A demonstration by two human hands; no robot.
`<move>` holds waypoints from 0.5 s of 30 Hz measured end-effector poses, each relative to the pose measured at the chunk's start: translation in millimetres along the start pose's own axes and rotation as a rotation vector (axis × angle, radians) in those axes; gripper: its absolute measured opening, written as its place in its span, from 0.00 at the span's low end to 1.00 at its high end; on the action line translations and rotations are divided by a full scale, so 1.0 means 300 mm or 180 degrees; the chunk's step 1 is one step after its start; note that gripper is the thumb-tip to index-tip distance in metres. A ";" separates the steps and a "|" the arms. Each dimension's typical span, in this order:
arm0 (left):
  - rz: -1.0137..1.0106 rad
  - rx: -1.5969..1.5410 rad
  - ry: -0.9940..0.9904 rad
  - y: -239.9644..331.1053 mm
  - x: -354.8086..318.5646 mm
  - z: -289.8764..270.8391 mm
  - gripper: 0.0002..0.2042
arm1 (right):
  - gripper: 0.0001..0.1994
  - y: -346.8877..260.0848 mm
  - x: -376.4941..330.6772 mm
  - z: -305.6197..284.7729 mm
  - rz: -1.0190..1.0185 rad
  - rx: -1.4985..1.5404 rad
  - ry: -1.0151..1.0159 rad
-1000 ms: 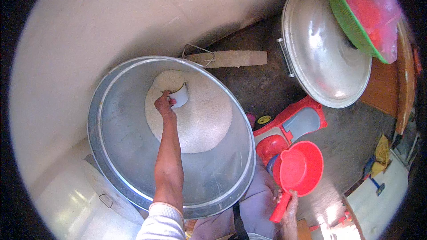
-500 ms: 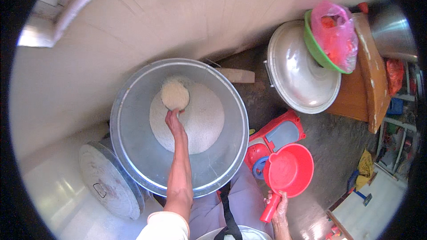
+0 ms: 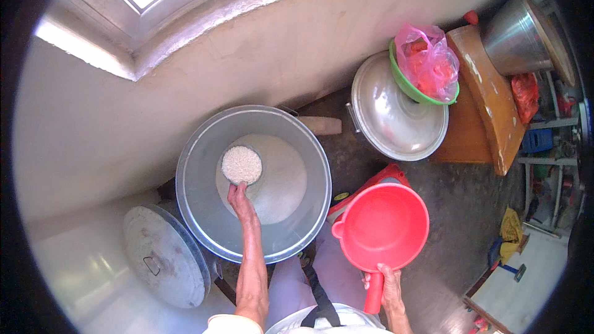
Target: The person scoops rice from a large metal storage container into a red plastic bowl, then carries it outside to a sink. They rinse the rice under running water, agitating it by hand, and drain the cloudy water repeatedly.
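My left hand (image 3: 240, 196) reaches into a deep grey metal tub (image 3: 199, 193) and grips a small round cup (image 3: 261, 170) by its near side. White rice fills the cup to the brim, and more rice (image 3: 286, 179) covers the tub's bottom below it. To the right of the tub, my right hand (image 3: 391, 284) is wrapped round the handle of a red plastic dipper (image 3: 383, 226). Its bowl faces up with nothing in it, and a pouring lip shows on its left side.
A round metal lid (image 3: 164, 256) leans at the tub's left. Behind the dipper sits a red toy vehicle (image 3: 387, 176), partly hidden. A silver lid (image 3: 396, 117) and a green basin (image 3: 411, 86) with a pink bag stand by a wooden table (image 3: 473, 124). A wall borders the far side.
The cup has come nearer to me inside the tub, and the rice in it looks flatter. The dipper has moved left toward the tub. My view has tilted up, showing more window.
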State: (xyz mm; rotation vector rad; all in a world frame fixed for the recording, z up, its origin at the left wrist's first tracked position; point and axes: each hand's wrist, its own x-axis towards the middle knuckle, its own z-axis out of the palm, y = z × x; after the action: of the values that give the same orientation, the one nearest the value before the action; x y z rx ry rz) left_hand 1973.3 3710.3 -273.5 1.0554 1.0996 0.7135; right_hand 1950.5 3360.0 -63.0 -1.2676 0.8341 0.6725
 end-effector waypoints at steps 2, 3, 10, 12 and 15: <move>0.0111 0.0228 -0.0025 0.028 -0.002 0.011 0.10 | 0.17 -0.014 -0.013 0.025 0.0043 -0.0072 -0.0132; 0.0111 0.0120 -0.0099 0.041 0.000 0.016 0.10 | 0.17 -0.020 -0.016 0.047 0.0044 -0.0142 -0.0182; 0.0062 0.0777 -0.0401 0.248 -0.070 -0.083 0.09 | 0.14 -0.025 -0.030 0.087 0.0209 -0.0542 -0.0703; 0.0065 0.0828 -0.0546 0.344 -0.119 -0.117 0.09 | 0.15 -0.023 -0.029 0.093 0.0179 -0.0683 -0.0866; -0.0035 0.0785 -0.0768 0.497 -0.188 -0.147 0.07 | 0.15 -0.018 -0.025 0.104 0.0086 -0.0943 -0.1043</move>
State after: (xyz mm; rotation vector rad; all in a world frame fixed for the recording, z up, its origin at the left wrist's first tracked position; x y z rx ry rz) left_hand 1918.2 3728.7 -118.7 1.3075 0.9988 0.4342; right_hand 1956.1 3389.8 -51.0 -1.3625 0.4935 1.0225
